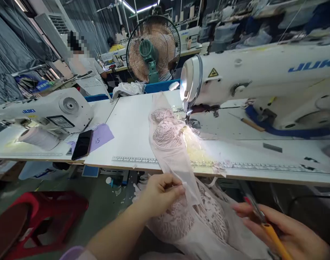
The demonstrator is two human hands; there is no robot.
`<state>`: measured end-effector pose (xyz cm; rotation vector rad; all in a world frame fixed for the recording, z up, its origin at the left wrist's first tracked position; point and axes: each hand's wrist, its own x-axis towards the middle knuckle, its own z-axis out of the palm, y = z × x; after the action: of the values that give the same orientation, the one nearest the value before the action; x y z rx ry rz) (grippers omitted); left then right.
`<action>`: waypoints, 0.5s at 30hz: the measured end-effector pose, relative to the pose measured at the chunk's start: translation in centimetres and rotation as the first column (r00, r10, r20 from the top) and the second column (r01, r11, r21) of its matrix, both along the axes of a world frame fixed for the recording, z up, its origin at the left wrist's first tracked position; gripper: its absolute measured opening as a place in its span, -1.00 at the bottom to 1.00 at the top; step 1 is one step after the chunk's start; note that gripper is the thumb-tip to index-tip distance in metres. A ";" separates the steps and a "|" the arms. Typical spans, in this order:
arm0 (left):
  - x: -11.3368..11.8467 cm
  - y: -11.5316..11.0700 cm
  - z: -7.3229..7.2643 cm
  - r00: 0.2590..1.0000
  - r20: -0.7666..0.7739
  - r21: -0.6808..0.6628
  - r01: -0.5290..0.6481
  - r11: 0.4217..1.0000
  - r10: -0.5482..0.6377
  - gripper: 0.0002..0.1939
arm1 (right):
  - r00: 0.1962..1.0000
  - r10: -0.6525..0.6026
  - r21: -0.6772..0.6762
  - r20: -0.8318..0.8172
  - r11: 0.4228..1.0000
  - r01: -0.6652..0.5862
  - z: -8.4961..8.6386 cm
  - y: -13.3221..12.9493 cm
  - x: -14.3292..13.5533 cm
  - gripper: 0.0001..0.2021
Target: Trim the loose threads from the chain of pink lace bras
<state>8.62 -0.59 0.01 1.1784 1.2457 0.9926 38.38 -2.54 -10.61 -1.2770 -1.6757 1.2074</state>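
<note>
My left hand (165, 193) pinches the edge of a pale pink lace bra (174, 220) just below the table edge. The lace cups and sheer bands hang over my lap, and one stretch runs up across the tabletop to the sewing machine's needle area (189, 117). Held in my right hand (286, 227), at the lower right, is an orange-handled tool (276, 238) with a metal shaft. Its exact kind is unclear from this angle. That hand is beside the bra fabric, and the tool's metal end points up and left.
A white sewing machine (257, 68) stands at the right, with a wooden-handled awl (251, 123) under its arm. Leftward are a phone (82, 144), purple paper (102, 136), a thread cone (39, 138) and another machine (64, 108). A red stool (53, 209) and large fan (153, 50) are nearby.
</note>
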 end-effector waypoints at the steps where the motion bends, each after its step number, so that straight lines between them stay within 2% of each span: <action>1: 0.5 0.1 0.3 0.998 -0.005 0.003 0.058 0.998 -0.058 -0.86 | 0.998 0.058 -0.051 0.009 0.997 -0.057 1.7 0.7 -1.4 -0.77; 3: 1.3 0.1 0.6 0.989 -0.016 0.029 0.144 0.989 -0.144 -0.86 | 0.994 0.006 -0.024 -0.109 1.000 -0.009 4.8 1.9 -4.4 -0.76; 5: 1.9 0.1 0.6 0.980 -0.035 0.058 0.199 0.978 -0.197 -0.85 | 0.983 0.072 -0.017 -0.169 0.997 -0.076 7.1 3.0 -7.0 -0.72; 7: 2.2 0.1 0.4 0.973 -0.045 0.046 0.228 0.972 -0.226 -0.86 | 0.969 0.151 -0.033 -0.197 0.986 -0.161 8.4 3.9 -8.8 -0.76; 10: 2.2 0.0 0.2 0.973 -0.026 0.018 0.231 0.973 -0.230 -0.85 | 0.940 0.215 -0.087 -0.265 0.966 -0.245 9.0 4.5 -9.8 -0.74; 15: 2.2 -0.4 -0.3 0.980 -0.127 0.061 0.165 0.984 -0.156 -0.87 | 0.915 0.233 -0.132 -0.331 0.948 -0.289 7.6 4.6 -9.5 -0.74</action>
<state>10.85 -0.97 -0.31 1.3904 1.1975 0.8616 28.84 2.05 -3.04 -0.9167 -1.5636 1.6597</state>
